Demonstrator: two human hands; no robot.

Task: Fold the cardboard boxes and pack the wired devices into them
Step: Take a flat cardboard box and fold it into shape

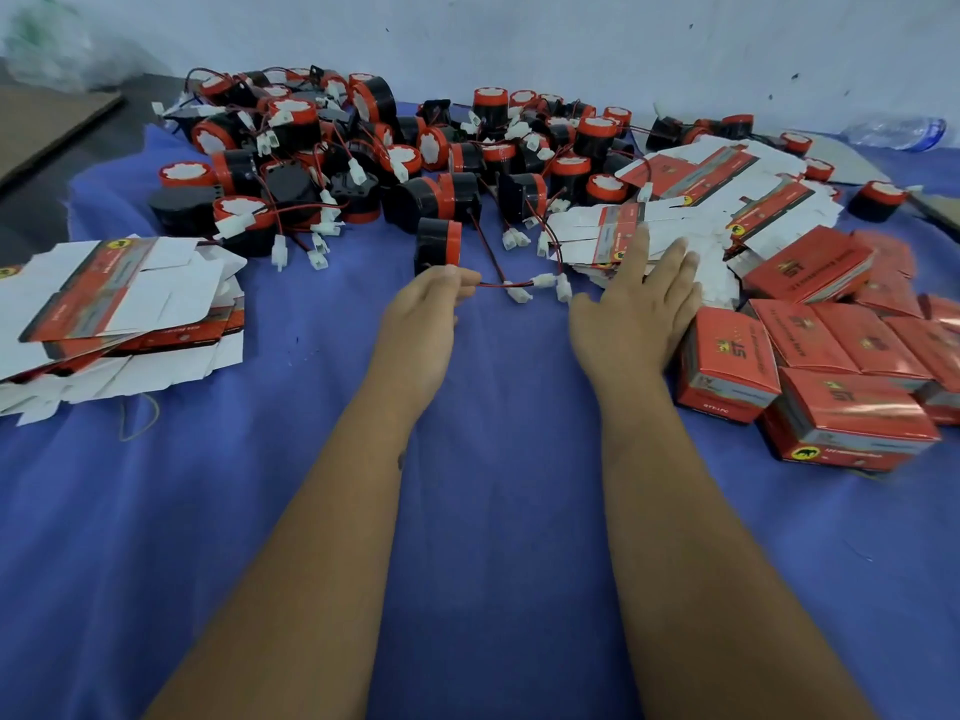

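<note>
Our left hand [427, 309] pinches the thin red wire [498, 284] of a round black-and-red wired device [439, 246] mid-cloth; our right hand [641, 309], fingers spread, touches flat white-and-red cardboard boxes [623, 233] toward the blue cloth's [493, 511] right edge.

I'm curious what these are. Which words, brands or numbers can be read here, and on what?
"ST", sideways: gold logo on the folded red boxes.
Smaller print on those boxes: too blurred to read.
Print on the flat unfolded boxes: too blurred.
Round black-and-red devices: no readable text.
</note>
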